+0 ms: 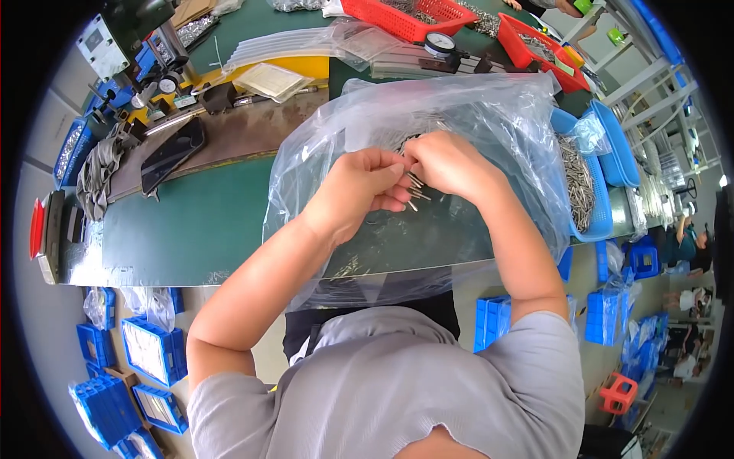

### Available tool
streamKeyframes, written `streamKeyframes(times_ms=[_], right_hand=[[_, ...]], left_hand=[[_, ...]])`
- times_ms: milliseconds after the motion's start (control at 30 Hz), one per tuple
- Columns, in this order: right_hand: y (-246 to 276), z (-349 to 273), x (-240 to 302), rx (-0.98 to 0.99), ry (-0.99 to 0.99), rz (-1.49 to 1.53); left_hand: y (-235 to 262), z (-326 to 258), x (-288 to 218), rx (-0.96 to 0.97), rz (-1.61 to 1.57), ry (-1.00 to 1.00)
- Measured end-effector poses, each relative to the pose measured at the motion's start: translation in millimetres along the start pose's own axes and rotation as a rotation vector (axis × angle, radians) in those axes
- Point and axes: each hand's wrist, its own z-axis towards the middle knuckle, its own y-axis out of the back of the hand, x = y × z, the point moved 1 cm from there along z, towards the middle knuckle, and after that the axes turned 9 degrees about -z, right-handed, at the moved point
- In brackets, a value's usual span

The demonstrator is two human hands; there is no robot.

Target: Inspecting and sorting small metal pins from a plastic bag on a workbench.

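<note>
A large clear plastic bag point(505, 115) lies spread on the green table point(183, 237) in front of me. Several slim metal pins point(417, 191) stick out between my hands, over the bag. My left hand point(355, 187) is closed around them, thumb and fingers pinched together. My right hand point(451, 164) meets it from the right, its fingers curled at the pins' upper ends; its fingertips are partly hidden. More thin metal pieces show inside the bag, just beyond my hands.
At right, a blue basket point(604, 210) holds many metal pins point(577, 183). Red baskets point(405, 27) and a dial gauge point(440, 44) stand at the back. A phone point(172, 153) and grey gloves point(95, 176) lie left. Blue crates point(153, 348) sit below the table.
</note>
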Motion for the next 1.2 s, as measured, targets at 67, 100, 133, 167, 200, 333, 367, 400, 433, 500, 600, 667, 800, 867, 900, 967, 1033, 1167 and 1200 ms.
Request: streamKeyframes(times_ms=[67,100,133,167,200,333,367,400,433,500,600,667,800,867,900,967,1033,1167,1200], right_hand=[[3,1,-2,0.067,-0.020,-0.014],[3,1,-5,0.098,-0.031,0.026],[2,1,-8,0.130,-0.046,0.065],[2,0,-12,0.122,-0.043,0.064],[1,-2,-18,0.170,-0.070,0.241],[-1,-6,-44,0.147,-0.086,0.795],[-1,-8,-49,0.112,-0.093,0.981],[-3,-8,-50,0.109,-0.093,0.985],[-2,-9,-49,0.033,-0.062,1.151],[2,-11,-40,-0.068,-0.018,1.372],[7,-13,-25,-0.095,0.012,1.404],[1,-11,-21,-0.104,0.011,1.388],[-1,-11,-12,-0.107,0.013,1.365],[-6,-9,-10,-0.128,0.021,1.348],[-9,-9,-9,-0.162,0.050,1.347],[-11,-7,-7,-0.192,0.083,1.348],[-11,-6,-6,-0.152,0.052,1.334],[-2,-10,-6,-0.062,-0.052,1.358],[-1,-11,-6,-0.054,-0.051,1.380]], left_hand=[[7,7,11,-0.022,-0.019,0.014],[12,10,15,-0.033,-0.050,0.018],[14,13,16,-0.041,-0.081,0.024],[16,15,17,-0.042,-0.075,0.018],[17,17,17,-0.003,-0.116,-0.014],[19,21,16,0.132,-0.295,-0.073],[19,22,17,0.147,-0.323,-0.063],[18,22,20,0.163,-0.351,-0.054],[20,23,21,0.155,-0.369,-0.034],[23,23,22,0.155,-0.416,-0.040],[23,23,20,0.152,-0.484,-0.043],[24,23,20,0.178,-0.542,-0.049],[24,22,21,0.188,-0.526,-0.056],[23,21,18,0.192,-0.510,-0.057],[23,21,18,0.193,-0.510,-0.057],[23,21,19,0.182,-0.458,-0.060],[24,21,19,0.178,-0.459,-0.063],[26,20,18,0.147,-0.523,-0.089],[26,21,18,0.147,-0.522,-0.092]])
